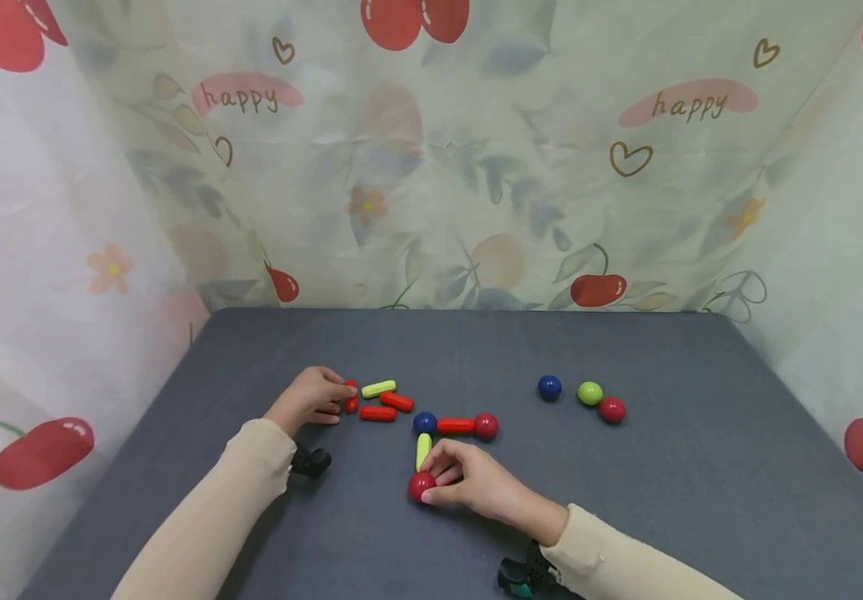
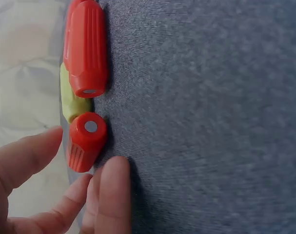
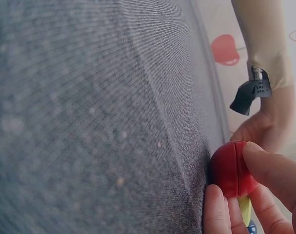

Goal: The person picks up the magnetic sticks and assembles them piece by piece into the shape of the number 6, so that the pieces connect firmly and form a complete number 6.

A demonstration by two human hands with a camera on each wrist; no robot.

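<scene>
My right hand [image 1: 480, 483] grips a red ball [image 1: 421, 485] between thumb and fingers, low over the table. A yellow-green rod [image 1: 423, 451] reaches from this ball to a blue ball [image 1: 425, 423]. From the blue ball a red rod [image 1: 456, 426] runs right to another red ball [image 1: 486, 426]. At the left, my left hand [image 1: 315, 395] is spread about a loose red rod [image 2: 87, 141]. In the left wrist view its fingertips [image 2: 116, 170] are on either side of that rod, with gaps showing.
Beside the left hand lie two more red rods [image 1: 377, 413] and a yellow-green rod [image 1: 379, 388]. Further right are a loose blue ball [image 1: 549, 387], a green ball [image 1: 590, 393] and a red ball [image 1: 612, 409]. Patterned curtains [image 1: 446, 167] hang behind the grey table [image 1: 671, 500] and at its sides.
</scene>
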